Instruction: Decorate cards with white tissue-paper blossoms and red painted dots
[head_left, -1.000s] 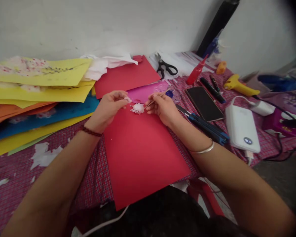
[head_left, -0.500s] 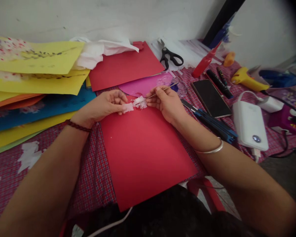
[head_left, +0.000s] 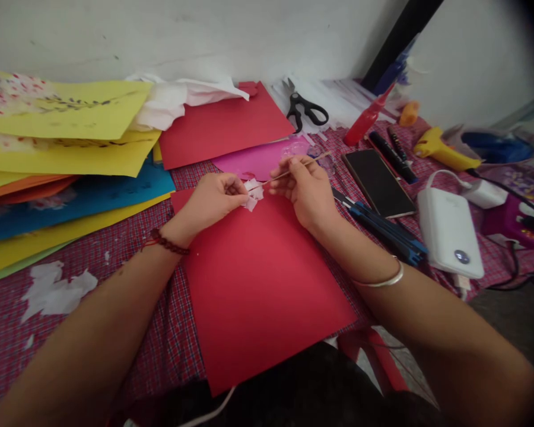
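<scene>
My left hand point(head_left: 218, 198) is closed in a pinch at the left side of a small crumpled piece of white tissue paper point(head_left: 253, 197). The tissue is near the far edge of a red paper sheet point(head_left: 267, 284). A thin wooden stick point(head_left: 318, 158) is held between the thumb and fingers of my right hand point(head_left: 309, 193). It slants down to the left, and its lower tip meets the tissue. How much tissue lies inside my left fingertips is hidden.
Painted coloured sheets point(head_left: 71, 160) are stacked at left, with torn tissue point(head_left: 57, 290) nearby. Scissors point(head_left: 305, 110), a red bottle point(head_left: 367, 121), a phone point(head_left: 378, 182), a blue cutter point(head_left: 382, 231), a white power bank point(head_left: 451, 228) and a yellow glue gun point(head_left: 445, 149) lie at right.
My left hand has moved right, bringing the tissue piece in its fingers up to the crumpled tissue by the stick. My right hand still holds the stick, slightly shifted right.
</scene>
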A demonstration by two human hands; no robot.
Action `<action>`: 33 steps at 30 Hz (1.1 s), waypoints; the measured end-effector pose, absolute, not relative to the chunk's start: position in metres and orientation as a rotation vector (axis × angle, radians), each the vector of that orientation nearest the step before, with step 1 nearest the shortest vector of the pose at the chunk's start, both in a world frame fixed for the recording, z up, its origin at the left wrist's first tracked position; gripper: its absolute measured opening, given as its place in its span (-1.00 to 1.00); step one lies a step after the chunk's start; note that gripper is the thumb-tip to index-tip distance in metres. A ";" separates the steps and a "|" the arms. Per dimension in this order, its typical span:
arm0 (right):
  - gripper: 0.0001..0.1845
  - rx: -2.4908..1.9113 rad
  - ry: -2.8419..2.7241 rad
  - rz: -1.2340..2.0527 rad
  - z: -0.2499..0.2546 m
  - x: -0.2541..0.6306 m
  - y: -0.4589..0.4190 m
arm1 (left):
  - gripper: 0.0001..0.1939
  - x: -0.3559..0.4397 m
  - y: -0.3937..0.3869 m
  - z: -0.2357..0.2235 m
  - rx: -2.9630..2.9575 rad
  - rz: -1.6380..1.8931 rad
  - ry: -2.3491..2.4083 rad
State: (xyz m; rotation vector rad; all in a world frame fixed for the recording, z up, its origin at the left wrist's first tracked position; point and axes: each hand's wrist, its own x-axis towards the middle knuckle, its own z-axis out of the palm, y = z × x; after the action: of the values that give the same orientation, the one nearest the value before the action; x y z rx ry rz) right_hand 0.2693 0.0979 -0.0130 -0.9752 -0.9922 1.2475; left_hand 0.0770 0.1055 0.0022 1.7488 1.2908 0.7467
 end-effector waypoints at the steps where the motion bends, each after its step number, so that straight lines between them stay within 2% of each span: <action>1: -0.64 -0.960 -1.013 1.192 -0.011 0.269 0.096 | -0.94 0.077 0.106 0.002 1.746 0.749 1.306; 11: -0.61 -0.923 -1.444 0.918 -0.005 0.257 0.078 | -0.98 0.084 0.107 0.002 1.722 0.798 1.391; 17: -0.71 -1.046 -1.761 0.715 0.002 0.259 0.073 | -0.91 0.080 0.109 -0.001 1.562 0.932 1.308; 23: -0.80 -0.913 -2.073 0.601 0.005 0.258 0.069 | -0.91 0.075 0.112 -0.004 1.496 0.982 1.308; 25: -0.79 -0.910 -1.976 0.655 0.006 0.259 0.069 | -0.86 0.075 0.112 -0.006 1.493 0.998 1.333; 28: -0.74 -0.978 -1.494 0.819 0.009 0.264 0.073 | -0.75 0.078 0.111 -0.007 1.419 1.050 1.348; 33: -0.74 -1.041 -0.909 1.254 0.002 0.273 0.093 | -0.66 0.069 0.105 0.014 1.200 1.189 1.240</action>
State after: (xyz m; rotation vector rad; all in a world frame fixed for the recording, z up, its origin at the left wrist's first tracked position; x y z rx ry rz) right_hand 0.2727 0.0927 0.0024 -1.0412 -0.9086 1.2536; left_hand 0.0694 0.1048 0.0139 1.2003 1.2400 1.1888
